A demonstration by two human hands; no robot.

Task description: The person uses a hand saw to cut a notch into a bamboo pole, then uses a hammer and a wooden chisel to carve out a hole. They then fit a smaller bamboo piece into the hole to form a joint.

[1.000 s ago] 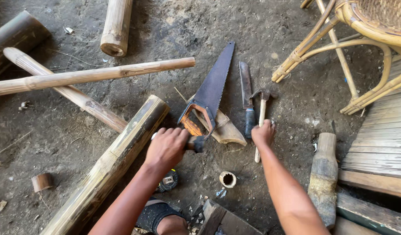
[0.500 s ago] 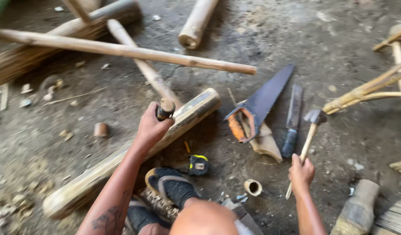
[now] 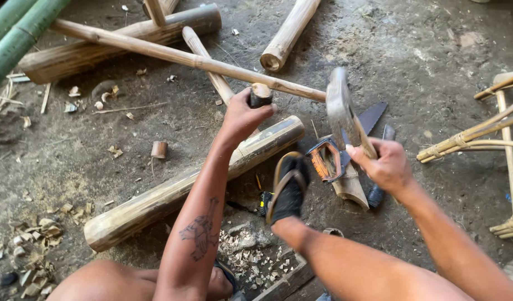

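The left hand (image 3: 242,114) had its fingers wrapped round a short dark tool handle (image 3: 260,95), set upright on the thick bamboo pole (image 3: 184,187) lying across the middle of the frame on the dirt floor (image 3: 412,56), with a sandalled foot (image 3: 288,187) braced near the pole's end. The right hand (image 3: 385,164), right of centre, gripped a hammer (image 3: 341,108) by its shaft, head raised. It looked like the striking stage of splitting; the blow would need to land squarely on the held tool.
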